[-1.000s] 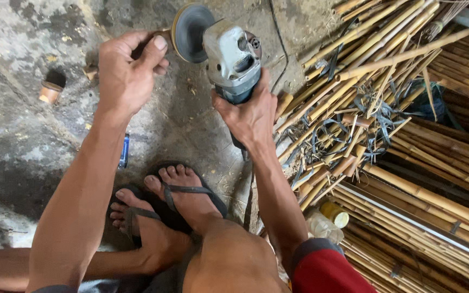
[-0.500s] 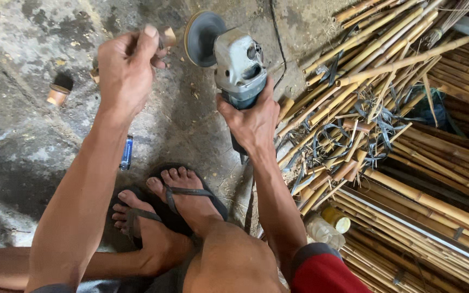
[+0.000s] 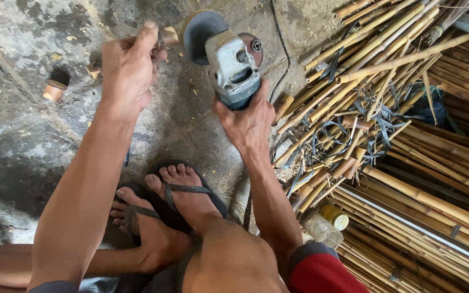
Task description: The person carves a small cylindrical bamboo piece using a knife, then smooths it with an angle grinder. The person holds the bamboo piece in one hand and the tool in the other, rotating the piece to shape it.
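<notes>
My right hand point(image 3: 248, 122) grips the body of a grey angle grinder point(image 3: 229, 62), its round disc point(image 3: 199, 32) pointing up and left. My left hand point(image 3: 128, 70) pinches a short bamboo piece point(image 3: 168, 36) and holds its end against the disc's edge. Both hands are above the concrete floor, in front of my sandalled feet point(image 3: 166, 209).
A short bamboo ring point(image 3: 54, 89) lies on the concrete at the left. A heap of bamboo canes point(image 3: 386, 103) with dark strapping fills the right side. A small clear bottle with a yellow cap point(image 3: 327, 222) lies among them. The grinder's cable point(image 3: 280, 43) runs up the floor.
Both hands with grinder and bamboo piece sit slightly higher and more to the right in view. The bamboo piece stays at the disc.
</notes>
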